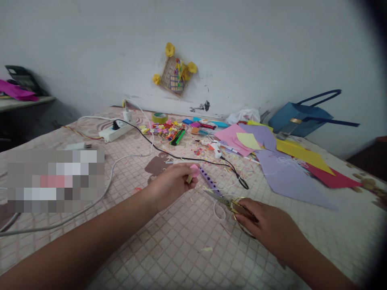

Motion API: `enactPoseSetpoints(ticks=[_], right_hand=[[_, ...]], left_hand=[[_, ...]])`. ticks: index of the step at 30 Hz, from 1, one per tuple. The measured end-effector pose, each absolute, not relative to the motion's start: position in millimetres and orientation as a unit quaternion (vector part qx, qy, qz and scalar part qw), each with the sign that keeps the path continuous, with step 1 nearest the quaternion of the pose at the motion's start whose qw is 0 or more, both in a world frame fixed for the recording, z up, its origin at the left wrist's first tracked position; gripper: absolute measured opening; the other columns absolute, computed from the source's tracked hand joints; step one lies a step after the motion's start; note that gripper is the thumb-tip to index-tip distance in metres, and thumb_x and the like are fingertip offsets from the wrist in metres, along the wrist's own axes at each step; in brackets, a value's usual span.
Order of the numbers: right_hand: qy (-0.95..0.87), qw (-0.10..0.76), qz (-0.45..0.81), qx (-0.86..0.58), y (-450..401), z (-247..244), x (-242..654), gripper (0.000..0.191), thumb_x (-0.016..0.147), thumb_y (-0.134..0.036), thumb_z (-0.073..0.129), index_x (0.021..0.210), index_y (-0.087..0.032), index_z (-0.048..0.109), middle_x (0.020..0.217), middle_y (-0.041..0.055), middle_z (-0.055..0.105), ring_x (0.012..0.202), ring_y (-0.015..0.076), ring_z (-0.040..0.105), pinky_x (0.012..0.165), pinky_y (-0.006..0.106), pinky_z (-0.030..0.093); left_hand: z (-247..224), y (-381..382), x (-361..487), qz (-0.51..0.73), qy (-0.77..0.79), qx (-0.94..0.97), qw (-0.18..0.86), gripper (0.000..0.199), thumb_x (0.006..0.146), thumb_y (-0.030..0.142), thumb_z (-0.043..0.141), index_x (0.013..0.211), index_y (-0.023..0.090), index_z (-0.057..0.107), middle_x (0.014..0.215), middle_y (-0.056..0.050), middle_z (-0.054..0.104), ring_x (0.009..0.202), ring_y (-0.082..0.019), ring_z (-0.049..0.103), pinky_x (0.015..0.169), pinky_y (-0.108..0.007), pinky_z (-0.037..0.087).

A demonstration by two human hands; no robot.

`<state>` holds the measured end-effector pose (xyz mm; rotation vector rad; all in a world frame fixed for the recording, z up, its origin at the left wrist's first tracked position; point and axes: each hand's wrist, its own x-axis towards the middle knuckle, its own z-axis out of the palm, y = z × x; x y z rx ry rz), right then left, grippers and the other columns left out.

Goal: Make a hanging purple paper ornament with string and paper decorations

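Near the middle, my left hand [172, 186] is closed, pinching a small pink paper piece [194, 170] with a bit of yellowish paper under it. My right hand [266, 225] has its fingers through the gold handles of a pair of scissors [227, 202]. Their blades point left toward my left hand, apart from the pink piece. Between the hands lies a purple strip with dark spots [210, 180], its lower end beside the blades. A thin white cord [219, 212] loops on the cloth by the scissors.
Behind my hands lie a white glue gun [216, 149], a green-and-black cutter [177, 137] and a pile of paper bits [165, 129]. Coloured sheets [290, 177] spread at the right, before a blue bag [298, 119]. A power strip [117, 129] and cables occupy the left.
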<state>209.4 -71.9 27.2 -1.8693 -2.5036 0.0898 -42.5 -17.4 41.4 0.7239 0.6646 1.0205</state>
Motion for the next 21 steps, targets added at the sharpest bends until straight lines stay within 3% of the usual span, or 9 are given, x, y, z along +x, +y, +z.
enactPoseSetpoints(ticks=[3,8,14,21], right_hand=[[-0.793,0.033,0.081,-0.603,-72.6,30.3,206.4,0.016,0.088,-0.036,0.046,0.088,-0.023,0.056,0.081,0.0014,0.066,0.071,0.0203,0.063,0.059,0.029,0.037],[-0.778,0.085,0.167,-0.6,-76.1,39.6,199.4,0.018,0.086,-0.038,0.048,0.079,-0.022,0.054,0.065,-0.0019,0.056,0.06,0.0153,0.052,0.055,0.026,0.033],[-0.708,0.185,0.363,-0.577,-79.1,48.2,189.1,0.025,0.084,-0.04,0.053,0.069,-0.02,0.048,0.056,-0.0065,0.039,0.05,0.0088,0.034,0.045,0.021,0.026],[-0.656,0.187,0.471,-0.559,-79.8,45.4,186.9,0.031,0.082,-0.049,0.054,0.071,-0.02,0.049,0.057,-0.0076,0.033,0.048,0.0072,0.028,0.043,0.021,0.02]], left_hand=[[39.4,-15.9,-42.7,0.482,0.316,0.32,0.752,0.01,0.07,0.016,0.068,0.079,0.012,0.064,0.065,0.001,0.054,0.06,-0.007,0.051,0.062,-0.022,0.039],[40.0,-15.9,-42.8,0.481,0.346,0.323,0.738,0.007,0.071,0.017,0.067,0.07,0.013,0.061,0.065,0.0,0.057,0.062,-0.01,0.056,0.064,-0.025,0.042],[39.6,-17.1,-42.6,0.454,0.303,0.365,0.754,0.007,0.075,0.017,0.065,0.073,0.01,0.067,0.068,0.0,0.059,0.062,-0.008,0.057,0.063,-0.022,0.041],[41.6,-19.0,-41.0,0.469,0.325,0.351,0.743,0.015,0.069,0.016,0.073,0.084,0.014,0.071,0.068,0.001,0.063,0.061,-0.007,0.057,0.065,-0.023,0.042]])
